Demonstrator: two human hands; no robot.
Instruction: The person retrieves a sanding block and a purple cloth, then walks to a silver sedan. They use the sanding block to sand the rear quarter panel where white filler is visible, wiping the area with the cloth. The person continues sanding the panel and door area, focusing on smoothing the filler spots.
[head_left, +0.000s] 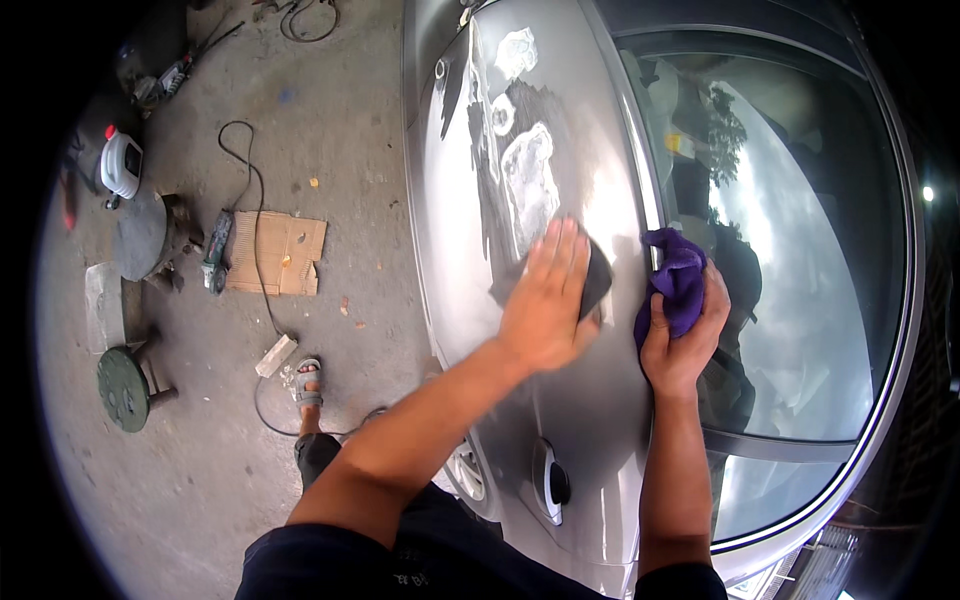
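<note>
A silver car door (600, 410) stretches in front of me, with several whitish filler patches (532, 175) and dull sanded areas around them. My left hand (548, 295) lies with its fingers extended and together, pressing a dark sheet of sandpaper (598, 282) flat on the panel just below the largest patch. Part of the sheet is hidden under the palm. At the window's lower edge, my right hand (688, 335) grips a bunched purple cloth (680, 280) between thumb and fingers. The door handle (549, 482) sits nearer to me.
The car window (800, 270) reflects sky and trees. On the concrete floor to the left are a flattened cardboard piece (280, 252), an angle grinder (216, 252) with its cord, a green round stool (124, 390), a grey round stool (142, 236) and a white jug (121, 165).
</note>
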